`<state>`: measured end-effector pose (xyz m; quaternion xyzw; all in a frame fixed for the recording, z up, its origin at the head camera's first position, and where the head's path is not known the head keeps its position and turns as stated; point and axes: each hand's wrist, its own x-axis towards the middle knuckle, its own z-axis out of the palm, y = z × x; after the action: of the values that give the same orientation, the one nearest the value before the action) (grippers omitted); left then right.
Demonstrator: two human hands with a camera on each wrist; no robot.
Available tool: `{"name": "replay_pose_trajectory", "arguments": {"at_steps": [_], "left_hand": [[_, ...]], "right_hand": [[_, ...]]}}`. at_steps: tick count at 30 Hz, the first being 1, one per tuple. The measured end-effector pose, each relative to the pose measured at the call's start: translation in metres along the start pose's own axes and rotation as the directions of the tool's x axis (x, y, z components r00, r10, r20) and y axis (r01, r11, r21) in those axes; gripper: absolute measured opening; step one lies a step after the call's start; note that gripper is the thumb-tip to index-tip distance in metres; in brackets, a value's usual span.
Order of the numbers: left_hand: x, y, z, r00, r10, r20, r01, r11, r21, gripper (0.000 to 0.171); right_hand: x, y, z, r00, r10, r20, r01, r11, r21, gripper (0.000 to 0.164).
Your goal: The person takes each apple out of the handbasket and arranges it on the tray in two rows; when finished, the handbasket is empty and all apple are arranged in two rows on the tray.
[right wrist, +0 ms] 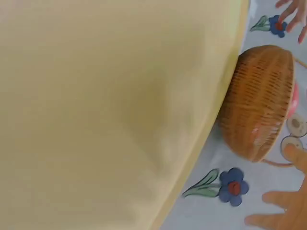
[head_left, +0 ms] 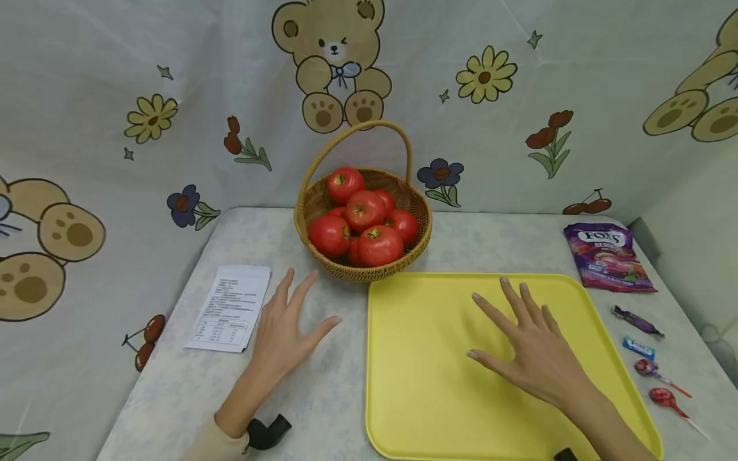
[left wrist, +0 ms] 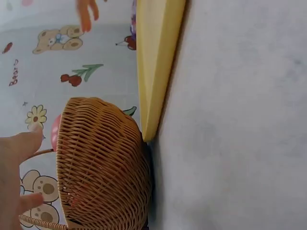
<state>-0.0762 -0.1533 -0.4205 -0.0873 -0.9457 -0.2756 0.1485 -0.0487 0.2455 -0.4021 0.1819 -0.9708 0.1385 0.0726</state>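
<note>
My left hand [head_left: 284, 333] hovers over the table between a printed sheet of paper [head_left: 232, 307] and a yellow tray [head_left: 450, 384], its fingers spread and holding nothing. Above the tray's right half, my right hand [head_left: 533, 349] is likewise spread, with nothing in it. Beyond both hands stands a wicker basket [head_left: 360, 274] with a tall handle, full of several red apples [head_left: 366, 210]. The left wrist view shows the basket's woven side [left wrist: 103, 163] close to my left fingers. In the right wrist view, the tray [right wrist: 96, 120] fills most of the picture.
Along the table's right side lie a purple Fox's candy bag [head_left: 608, 257], a purple wrapped candy [head_left: 637, 321], a small blue packet [head_left: 639, 347] and two lollipops [head_left: 647, 367]. A cloth printed with bears and flowers [head_left: 438, 38] hangs behind the table.
</note>
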Motion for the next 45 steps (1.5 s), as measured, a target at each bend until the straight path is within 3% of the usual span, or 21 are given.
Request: {"name": "replay_pose_trajectory", "arguments": {"at_steps": [4,9,15,21,26,32,37,45], "left_hand": [[0.018,0.001,0.008,0.997,0.0,-0.075,-0.012,0.987,-0.158,0.081],[0.039,-0.004,0.028,0.993,-0.029,-0.111,-0.011,0.938,-0.345,0.073],[0.054,-0.011,0.058,0.98,-0.033,-0.198,-0.056,0.904,-0.423,0.066],[0.057,-0.015,0.075,0.949,-0.024,-0.316,-0.137,0.868,-0.477,0.051],[0.055,-0.017,0.079,0.945,-0.05,-0.323,-0.138,0.835,-0.533,0.048],[0.054,-0.018,0.082,0.947,-0.047,-0.319,-0.149,0.814,-0.562,0.048],[0.054,-0.001,0.066,0.944,-0.018,-0.329,-0.185,0.797,-0.574,0.046],[0.058,0.006,0.055,0.945,-0.006,-0.328,-0.188,0.809,-0.557,0.044]], "right_hand": [[0.028,-0.014,-0.006,0.993,-0.121,-0.001,0.121,0.986,0.112,0.081],[0.066,-0.03,-0.008,0.97,-0.241,-0.015,0.238,0.946,0.219,0.073],[0.11,-0.048,-0.002,0.948,-0.316,-0.038,0.314,0.91,0.269,0.066],[0.149,-0.06,0.006,0.922,-0.38,-0.076,0.387,0.889,0.245,0.061],[0.171,-0.072,0.012,0.909,-0.41,-0.076,0.416,0.881,0.223,0.055],[0.187,-0.078,0.018,0.914,-0.406,0.011,0.385,0.875,0.293,0.047],[0.194,-0.073,0.018,0.895,-0.442,0.066,0.401,0.858,0.321,0.047],[0.201,-0.064,0.019,0.852,-0.516,0.087,0.455,0.813,0.363,0.041]]}}
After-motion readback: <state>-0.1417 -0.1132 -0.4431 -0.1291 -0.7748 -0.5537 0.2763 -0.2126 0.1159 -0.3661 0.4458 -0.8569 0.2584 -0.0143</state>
